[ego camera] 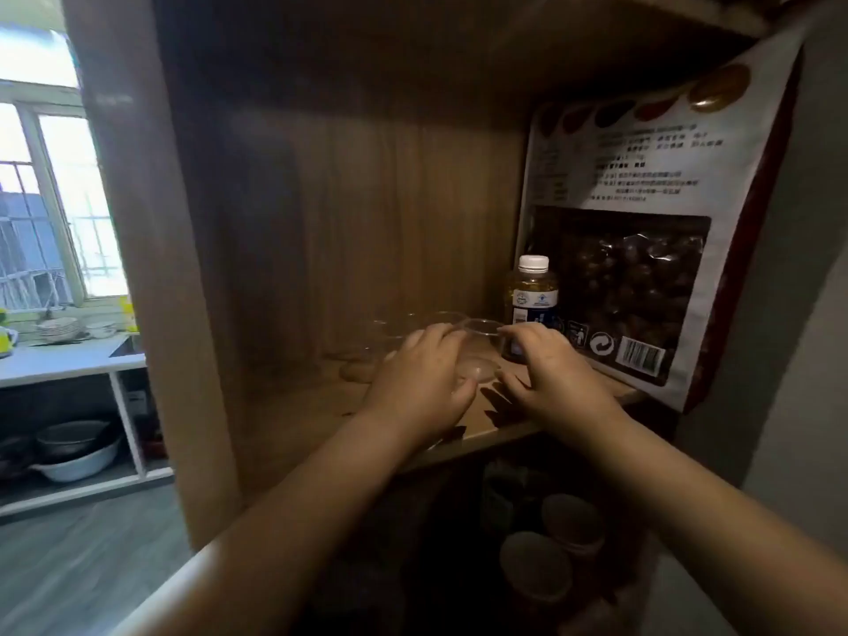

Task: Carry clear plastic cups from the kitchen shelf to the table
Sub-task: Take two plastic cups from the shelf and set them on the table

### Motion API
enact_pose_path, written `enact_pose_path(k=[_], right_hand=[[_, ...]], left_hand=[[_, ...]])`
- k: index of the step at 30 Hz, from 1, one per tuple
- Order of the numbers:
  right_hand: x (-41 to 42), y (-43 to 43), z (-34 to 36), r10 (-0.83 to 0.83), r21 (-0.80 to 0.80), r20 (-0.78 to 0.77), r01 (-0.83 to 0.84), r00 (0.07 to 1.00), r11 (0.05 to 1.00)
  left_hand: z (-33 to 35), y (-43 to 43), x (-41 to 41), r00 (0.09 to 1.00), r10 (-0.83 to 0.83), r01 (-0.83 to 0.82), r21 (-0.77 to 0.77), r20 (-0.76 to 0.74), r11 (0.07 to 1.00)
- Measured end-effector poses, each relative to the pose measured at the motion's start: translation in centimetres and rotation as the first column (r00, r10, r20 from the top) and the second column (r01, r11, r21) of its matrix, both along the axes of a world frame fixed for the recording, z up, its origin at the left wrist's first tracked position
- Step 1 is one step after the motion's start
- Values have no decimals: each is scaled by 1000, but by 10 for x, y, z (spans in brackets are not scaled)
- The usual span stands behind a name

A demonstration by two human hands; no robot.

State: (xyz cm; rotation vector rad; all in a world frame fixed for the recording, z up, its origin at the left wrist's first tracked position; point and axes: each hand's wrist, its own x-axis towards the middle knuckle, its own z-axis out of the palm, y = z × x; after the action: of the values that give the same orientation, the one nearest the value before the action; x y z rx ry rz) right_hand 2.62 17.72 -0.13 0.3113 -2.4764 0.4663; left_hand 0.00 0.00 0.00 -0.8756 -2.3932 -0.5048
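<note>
1. Both bare forearms reach up from the bottom edge into a wooden shelf point(284, 420) compartment.
2. The left hand point(424, 383) is palm down, fingers curled around the 9 o'clock side of a clear plastic cup point(479, 355); thumb low near its base.
3. The right hand point(548, 383) cups the 3 o'clock side, fingertips at the rim, thumb spread low.
4. More clear cups point(413, 328) stand at 10 o'clock of the held cup.
5. A white-capped bottle point(532, 296) stands at 1 o'clock, before a large snack bag point(642, 222).
</note>
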Motion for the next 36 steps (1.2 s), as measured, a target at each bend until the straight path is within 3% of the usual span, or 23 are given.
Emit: enact_pose_path(k=[6,22,36], right_hand=[[-31,3,2,26,59,42,-28,999,998],[-48,23,2,188,103,-72,-180,980,978],[-9,22,0,341,138,-132,-323,931,936]], left_hand=[[-2,10,-21,995,95,-95,4,10,995],[-2,29,-23,975,211,-207,67,-67,976],[2,8,41,960,279,-276,62,-28,959]])
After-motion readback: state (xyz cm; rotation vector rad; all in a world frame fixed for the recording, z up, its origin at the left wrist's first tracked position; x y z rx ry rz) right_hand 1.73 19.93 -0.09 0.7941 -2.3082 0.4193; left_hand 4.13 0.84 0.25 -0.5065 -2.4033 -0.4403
